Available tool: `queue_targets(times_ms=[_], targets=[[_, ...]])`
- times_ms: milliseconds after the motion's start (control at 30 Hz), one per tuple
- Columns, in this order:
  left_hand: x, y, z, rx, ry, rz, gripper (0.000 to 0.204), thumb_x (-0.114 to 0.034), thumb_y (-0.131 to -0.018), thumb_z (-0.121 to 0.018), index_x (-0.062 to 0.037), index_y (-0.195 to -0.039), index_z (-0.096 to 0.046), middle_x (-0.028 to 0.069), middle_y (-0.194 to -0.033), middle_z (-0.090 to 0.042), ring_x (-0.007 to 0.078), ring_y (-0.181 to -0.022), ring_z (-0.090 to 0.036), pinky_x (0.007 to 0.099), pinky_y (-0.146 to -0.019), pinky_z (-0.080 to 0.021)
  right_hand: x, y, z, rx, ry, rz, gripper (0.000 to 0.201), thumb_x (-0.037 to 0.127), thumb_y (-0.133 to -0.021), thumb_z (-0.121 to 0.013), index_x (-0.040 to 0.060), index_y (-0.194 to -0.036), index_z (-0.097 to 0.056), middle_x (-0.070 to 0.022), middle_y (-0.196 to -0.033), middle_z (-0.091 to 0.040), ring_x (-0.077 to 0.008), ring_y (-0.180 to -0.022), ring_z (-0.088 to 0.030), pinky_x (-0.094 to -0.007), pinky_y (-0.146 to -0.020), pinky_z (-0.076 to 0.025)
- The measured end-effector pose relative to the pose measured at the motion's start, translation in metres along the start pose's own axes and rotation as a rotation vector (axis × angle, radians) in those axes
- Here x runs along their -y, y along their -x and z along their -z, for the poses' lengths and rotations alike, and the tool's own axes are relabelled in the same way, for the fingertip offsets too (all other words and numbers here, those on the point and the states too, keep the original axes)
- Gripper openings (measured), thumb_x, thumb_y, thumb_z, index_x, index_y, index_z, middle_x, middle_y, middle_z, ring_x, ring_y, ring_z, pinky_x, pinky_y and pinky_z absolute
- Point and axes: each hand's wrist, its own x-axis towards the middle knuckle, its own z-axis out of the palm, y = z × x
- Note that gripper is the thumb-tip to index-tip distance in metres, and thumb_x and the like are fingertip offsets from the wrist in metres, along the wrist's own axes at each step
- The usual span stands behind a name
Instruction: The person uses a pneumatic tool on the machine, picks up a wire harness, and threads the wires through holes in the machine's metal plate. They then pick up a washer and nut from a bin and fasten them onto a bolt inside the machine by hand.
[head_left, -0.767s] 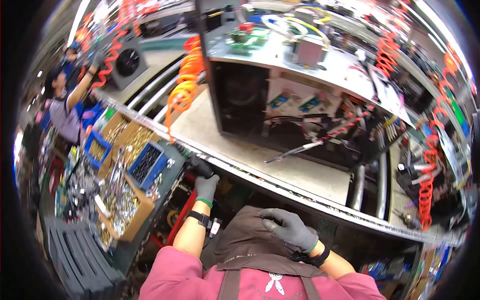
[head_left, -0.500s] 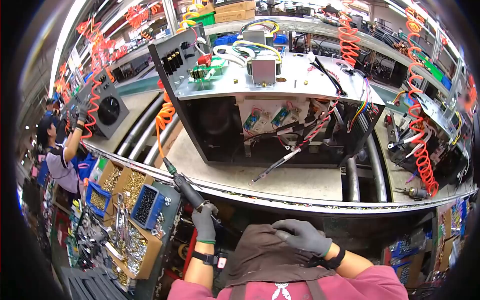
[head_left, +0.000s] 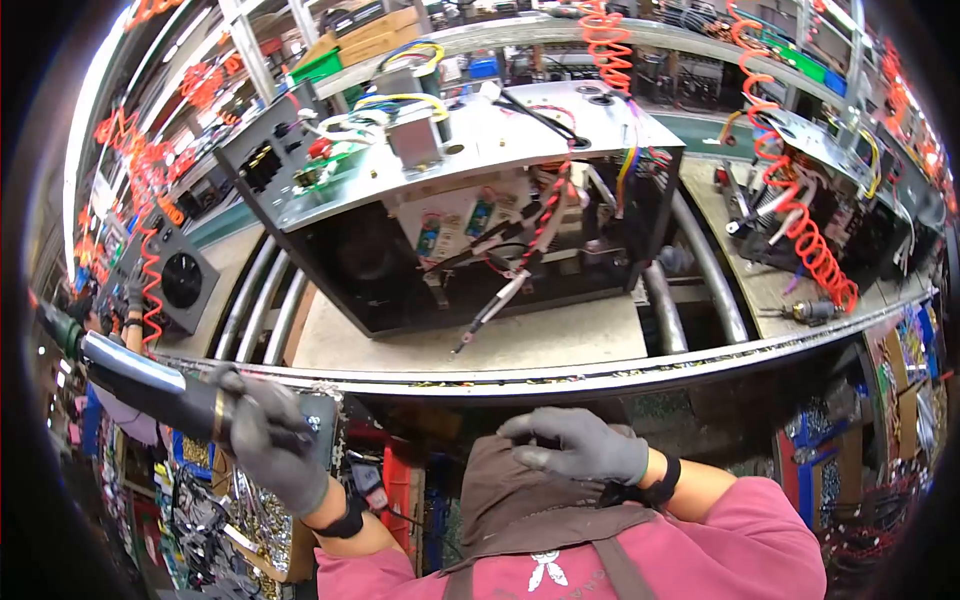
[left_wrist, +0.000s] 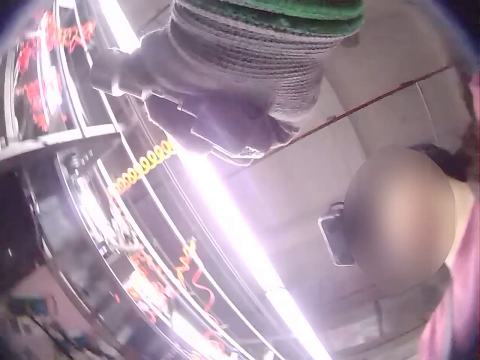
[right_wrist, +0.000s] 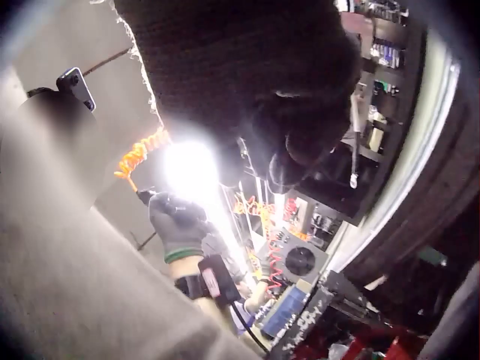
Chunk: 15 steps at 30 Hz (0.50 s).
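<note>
My gloved left hand [head_left: 268,445] grips a black and silver air screwdriver [head_left: 135,378] at the lower left, its body pointing up and left, away from the bench. In the left wrist view the left hand [left_wrist: 240,82] and the tool's end [left_wrist: 124,71] show against ceiling lights. My gloved right hand [head_left: 575,447] rests on the brown apron [head_left: 510,510] at my chest, fingers spread and slightly bent. The right wrist view shows the right hand [right_wrist: 255,82] as a dark shape, with the left hand [right_wrist: 176,221] below it. An open metal chassis [head_left: 470,140] with wiring stands on the conveyor ahead.
A loose probe cable [head_left: 495,305] hangs out of the chassis onto the board [head_left: 560,340]. Red coiled hoses [head_left: 800,230] hang at the right over another unit. A fan panel [head_left: 180,280] sits at the left. Parts bins [head_left: 215,520] lie below my left hand.
My left hand has lifted the screwdriver from the bench edge and swung it up and to the left. The right hand stays on the apron. The head view has turned.
</note>
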Motion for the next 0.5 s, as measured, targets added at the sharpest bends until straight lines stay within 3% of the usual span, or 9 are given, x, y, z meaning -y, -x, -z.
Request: queue_targets(times_ms=[67,167,200,233,267,333,367,467,500], targets=[[-0.009,0.037,-0.033,0.062,-0.099,0.119,0.043,-0.01,-0.078,-0.049,-0.0003,-0.119,-0.043,-0.0003,-0.061,-0.045,0.0086,-0.049,-0.04,0.0215,-0.047,-0.033,0.011,-0.007,0.015,-0.069,-0.045,0.131,0.046,0.02,-0.077,-0.074,0.0071,-0.118,-0.057,-0.0124,-0.103,-0.064,-0.0239,-0.092,-0.064,-0.032,-0.08,-0.051],[0.013,0.079,-0.04,0.742,-0.278,0.037,0.048,-0.003,-0.067,-0.07,0.0027,-0.111,-0.052,0.0125,-0.096,-0.061,0.0154,-0.078,-0.06,0.0285,-0.064,-0.05,0.036,-0.009,0.043,-0.164,-0.158,0.284,0.081,0.029,-0.071,-0.081,0.002,-0.134,-0.038,-0.0136,-0.123,-0.053,-0.0206,-0.108,-0.055,-0.033,-0.091,-0.045],[0.014,0.086,-0.058,0.917,-0.174,0.354,0.045,-0.003,-0.065,-0.067,0.004,-0.108,-0.054,0.0102,-0.084,-0.062,0.0157,-0.074,-0.061,0.0306,-0.065,-0.05,0.037,-0.008,0.049,-0.175,-0.273,0.406,0.094,0.032,-0.069,-0.083,0.0012,-0.14,-0.029,-0.0129,-0.129,-0.047,-0.0193,-0.112,-0.051,-0.0344,-0.092,-0.043],[0.047,0.093,-0.059,1.182,0.024,0.55,0.044,-0.005,-0.061,-0.073,0.0044,-0.102,-0.058,0.0081,-0.086,-0.064,0.0131,-0.079,-0.06,0.0301,-0.066,-0.049,0.038,0.005,0.057,-0.148,-0.424,0.298,0.108,0.038,-0.065,-0.085,0.0005,-0.143,-0.02,-0.0156,-0.135,-0.041,-0.022,-0.12,-0.045,-0.0369,-0.097,-0.039],[0.04,0.095,-0.089,1.342,-0.017,0.682,0.039,-0.007,-0.062,-0.075,0.0015,-0.097,-0.06,0.005,-0.087,-0.065,0.0127,-0.077,-0.06,0.0286,-0.067,-0.049,0.051,0.013,0.059,-0.125,-0.705,0.311,0.09,0.03,-0.065,-0.084,0.0001,-0.135,-0.035,-0.0176,-0.122,-0.051,-0.0263,-0.108,-0.054,-0.0407,-0.092,-0.043],[0.062,0.112,-0.114,1.61,-0.093,0.583,0.034,-0.01,-0.063,-0.074,-0.0027,-0.095,-0.062,0.0024,-0.083,-0.065,0.0116,-0.075,-0.059,0.0269,-0.067,-0.048,0.039,0.047,0.076,-0.065,-0.84,0.296,0.057,0.016,-0.067,-0.076,0.0014,-0.115,-0.049,-0.0172,-0.101,-0.057,-0.028,-0.09,-0.059,-0.0422,-0.086,-0.046],[0.073,0.117,-0.126,1.639,-0.093,0.58,0.038,-0.015,-0.063,-0.074,-0.0053,-0.097,-0.062,0.0074,-0.081,-0.064,0.0173,-0.071,-0.061,0.0295,-0.066,-0.049,0.051,0.051,0.073,-0.27,-0.848,0.306,0.032,0.006,-0.065,-0.066,0.0036,-0.093,-0.05,-0.0148,-0.081,-0.055,-0.0277,-0.075,-0.059,-0.0426,-0.08,-0.048],[0.079,0.123,-0.165,1.483,-0.188,0.591,0.043,-0.019,-0.064,-0.073,-0.0082,-0.104,-0.061,0.0132,-0.084,-0.063,0.0214,-0.075,-0.062,0.0311,-0.071,-0.05,0.045,0.063,0.086,-0.588,-0.632,0.276,0.036,0.005,-0.066,-0.065,0.0064,-0.093,-0.042,-0.009,-0.08,-0.046,-0.0219,-0.074,-0.053,-0.041,-0.079,-0.047],[0.088,0.126,-0.175,1.288,-0.216,0.249,0.042,-0.02,-0.068,-0.073,-0.0076,-0.105,-0.061,0.0112,-0.086,-0.064,0.0198,-0.076,-0.062,0.0305,-0.073,-0.05,0.052,0.061,0.09,-0.69,-0.539,0.264,0.034,0.002,-0.069,-0.061,0.0064,-0.095,-0.04,-0.008,-0.082,-0.044,-0.019,-0.074,-0.051,-0.0406,-0.079,-0.046]])
